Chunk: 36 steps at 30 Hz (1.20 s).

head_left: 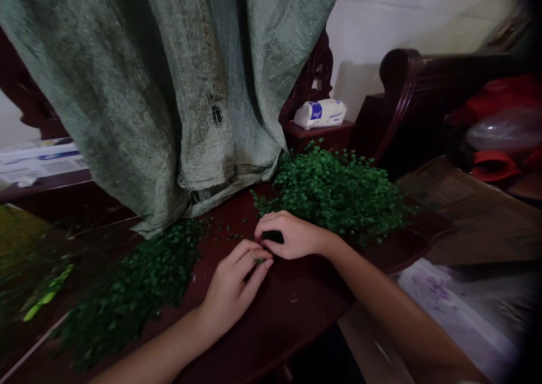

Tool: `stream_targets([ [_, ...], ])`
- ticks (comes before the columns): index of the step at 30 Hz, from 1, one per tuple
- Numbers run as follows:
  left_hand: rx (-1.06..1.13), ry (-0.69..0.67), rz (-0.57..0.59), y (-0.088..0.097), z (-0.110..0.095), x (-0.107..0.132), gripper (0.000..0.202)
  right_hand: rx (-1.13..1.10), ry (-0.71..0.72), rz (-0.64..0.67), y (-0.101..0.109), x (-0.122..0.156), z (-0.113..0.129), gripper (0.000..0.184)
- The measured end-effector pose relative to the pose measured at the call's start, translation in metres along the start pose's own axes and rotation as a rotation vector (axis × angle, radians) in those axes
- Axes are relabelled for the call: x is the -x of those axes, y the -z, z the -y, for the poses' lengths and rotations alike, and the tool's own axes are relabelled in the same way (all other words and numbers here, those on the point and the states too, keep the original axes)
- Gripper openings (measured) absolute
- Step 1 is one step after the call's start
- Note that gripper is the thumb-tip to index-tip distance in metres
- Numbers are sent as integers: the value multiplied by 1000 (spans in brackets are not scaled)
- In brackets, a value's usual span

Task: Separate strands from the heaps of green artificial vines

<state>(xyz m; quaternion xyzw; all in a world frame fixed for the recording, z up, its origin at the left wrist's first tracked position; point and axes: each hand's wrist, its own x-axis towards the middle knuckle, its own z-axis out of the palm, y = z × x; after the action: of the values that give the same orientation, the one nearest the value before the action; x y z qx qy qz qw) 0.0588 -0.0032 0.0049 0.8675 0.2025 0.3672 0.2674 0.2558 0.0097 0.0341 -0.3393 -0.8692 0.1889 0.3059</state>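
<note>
Over the dark red table (271,310) my two hands meet near the middle. My left hand (237,276) is closed in a pinch, with a thin green sprig (256,259) showing between thumb and fingers. My right hand (288,234) is curled just above it, thumb and fingertips pressed together; what they pinch, if anything, is too small to make out. A bushy heap of leafy green sprigs (334,192) lies behind and right of my right hand. Another pile of darker green leaves (131,288) spreads to the left of my left hand.
A large grey-green woven sack (203,90) hangs down to the table's back edge. Behind are a tissue pack (320,113) and a dark carved wooden seat (402,101). Cardboard (478,214) and red items (493,164) lie at right; white packages (42,161) sit at left.
</note>
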Motion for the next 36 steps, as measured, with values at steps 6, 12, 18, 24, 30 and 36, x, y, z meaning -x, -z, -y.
stream_targets([
  [6, -22, -103, -51, 2, -4, 3, 18, 35, -34, -21, 7, 1, 0, 24],
  [12, -195, -308, 50, 0, -7, 8, 19, 56, -71, -68, 4, 1, -4, 27],
  [18, -294, -407, 54, 0, -8, 9, 20, 64, -86, -100, 2, 1, -4, 23],
  [24, -330, -440, 32, -1, -6, 12, 24, 45, -19, -143, 2, 0, -4, 24],
  [30, -305, -154, -25, -3, -5, 11, 37, -74, -45, -277, 7, -2, -1, 25],
  [36, -273, 54, -339, -9, 3, 5, 42, -250, -139, -345, 9, -1, 1, 14],
])
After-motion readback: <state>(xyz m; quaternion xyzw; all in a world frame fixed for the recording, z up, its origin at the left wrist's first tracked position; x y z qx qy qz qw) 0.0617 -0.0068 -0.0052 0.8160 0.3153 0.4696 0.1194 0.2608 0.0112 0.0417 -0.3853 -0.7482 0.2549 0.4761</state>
